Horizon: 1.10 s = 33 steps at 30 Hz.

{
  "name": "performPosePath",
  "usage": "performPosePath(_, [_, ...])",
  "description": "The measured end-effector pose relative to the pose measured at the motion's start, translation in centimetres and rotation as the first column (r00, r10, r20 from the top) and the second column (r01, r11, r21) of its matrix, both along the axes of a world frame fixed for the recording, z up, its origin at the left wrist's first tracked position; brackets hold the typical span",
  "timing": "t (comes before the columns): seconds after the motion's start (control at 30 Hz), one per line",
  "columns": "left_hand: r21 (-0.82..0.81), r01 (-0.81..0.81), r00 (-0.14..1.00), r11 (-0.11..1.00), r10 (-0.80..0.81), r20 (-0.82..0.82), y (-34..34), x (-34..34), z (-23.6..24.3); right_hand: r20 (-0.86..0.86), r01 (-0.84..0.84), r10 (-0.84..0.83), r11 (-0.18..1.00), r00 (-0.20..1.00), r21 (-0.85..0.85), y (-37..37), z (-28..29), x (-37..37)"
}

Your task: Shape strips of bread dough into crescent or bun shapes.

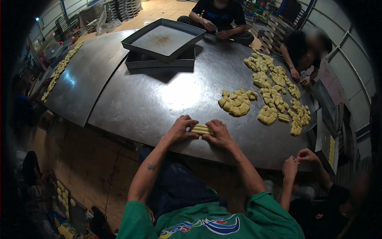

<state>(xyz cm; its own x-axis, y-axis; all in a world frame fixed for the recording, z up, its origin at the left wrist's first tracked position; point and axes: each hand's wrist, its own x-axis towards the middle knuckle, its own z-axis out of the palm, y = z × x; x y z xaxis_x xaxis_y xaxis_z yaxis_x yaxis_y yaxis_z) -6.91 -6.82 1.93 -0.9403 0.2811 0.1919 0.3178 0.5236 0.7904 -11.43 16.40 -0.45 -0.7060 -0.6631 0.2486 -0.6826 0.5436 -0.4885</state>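
Note:
Between my two hands, near the front edge of the metal table, lie a few pale yellow dough rolls (201,129) side by side. My left hand (181,129) grips their left ends, thumb at the near side and fingers at the far side. At the right ends, my right hand (217,133) closes round them in the same way. Beyond my right hand sits a heap of dough pieces (237,102). More dough heaps (274,93) spread along the right side, with a small set of rolls (283,118) beside them.
Two stacked square metal trays (163,40) stand at the back of the metal table (139,103). A row of dough (59,71) lines the far left edge. Co-workers sit at the back, right, left and lower right. A tray with dough (331,149) stands at the right edge.

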Motion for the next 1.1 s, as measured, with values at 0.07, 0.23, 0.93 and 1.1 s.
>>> performPosePath(0.07, [-0.088,0.000,0.989,0.996,0.013,0.147,0.0,-0.5,0.3,-0.015,-0.007,0.007,1.000,1.000,0.007,0.0,0.1,0.2])
performPosePath(0.23, [0.018,0.007,0.945,1.000,-0.012,0.328,0.8,1.3,2.0,0.389,-0.064,0.064,0.998,0.919,-0.013,2.1,3.1,2.1])
performPosePath(0.93, [0.670,-0.271,0.906,0.691,-0.052,0.421,3.8,3.9,-3.6,0.624,0.479,-0.231,0.837,0.746,-0.264,14.8,13.4,-2.3])
performPosePath(1.1, [0.673,-0.225,0.902,0.704,-0.112,0.418,4.2,3.9,-3.4,0.758,0.688,-0.503,0.718,0.414,0.101,21.9,5.5,-5.4])
